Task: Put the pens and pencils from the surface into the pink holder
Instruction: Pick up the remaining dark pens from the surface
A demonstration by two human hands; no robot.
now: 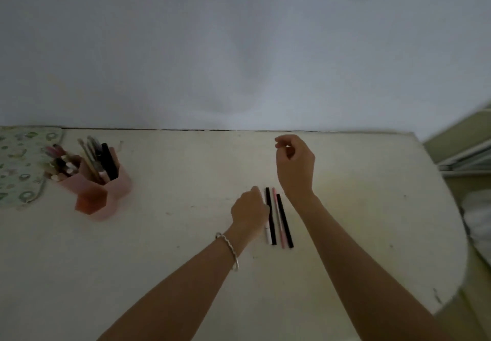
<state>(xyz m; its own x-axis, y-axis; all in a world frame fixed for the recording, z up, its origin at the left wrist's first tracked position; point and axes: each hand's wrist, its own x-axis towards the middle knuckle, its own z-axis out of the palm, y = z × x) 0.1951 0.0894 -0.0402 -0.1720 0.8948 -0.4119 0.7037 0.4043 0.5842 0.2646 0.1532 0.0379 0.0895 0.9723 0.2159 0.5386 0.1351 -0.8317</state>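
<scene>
One pink plastic holder (119, 184) stood crammed. Four slim pens (278, 218) lay ranked: two black, one pink, one white. The left hand (249, 208) hid its fingers; the right hand (295, 168) hung loosely curled, empty.

Four pens lie side by side at lower centre of the frame: a left black pen (272, 234), a right black pen (284, 221), one pink pen (281, 237) and one white pen (268, 235) (mostly hidden). One pink holder (117, 189) at middle left has pens too crowded to count. Two hands: left hand (249, 208), right hand (295, 170). One bracelet (229, 247).
</scene>
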